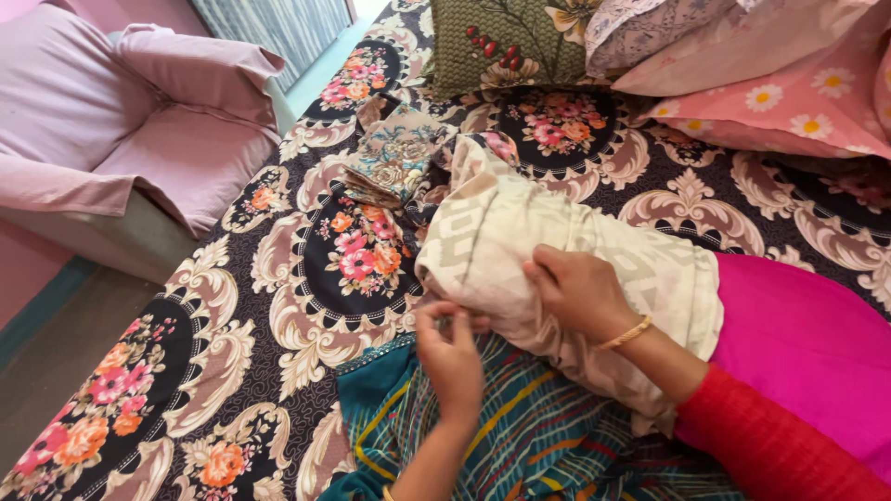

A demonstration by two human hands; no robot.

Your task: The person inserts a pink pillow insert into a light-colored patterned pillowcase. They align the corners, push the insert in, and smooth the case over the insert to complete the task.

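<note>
Head view: a cream, pale-patterned cloth bundle (557, 269) lies on a dark floral bedspread (278, 306), its near end over a teal striped fabric (538, 436) and against a magenta cloth (807, 343). Its long axis runs from upper left, near a small folded blue-floral cloth (399, 153), to lower right. The left hand (452, 357), arm rising from the bottom edge, pinches the bundle's lower-left edge between thumb and fingertips. The right hand (580, 292), wearing a gold bangle (625, 334), lies palm-down on the bundle, fingers curled over its fabric. Pillows (742, 65) are piled at the far end.
</note>
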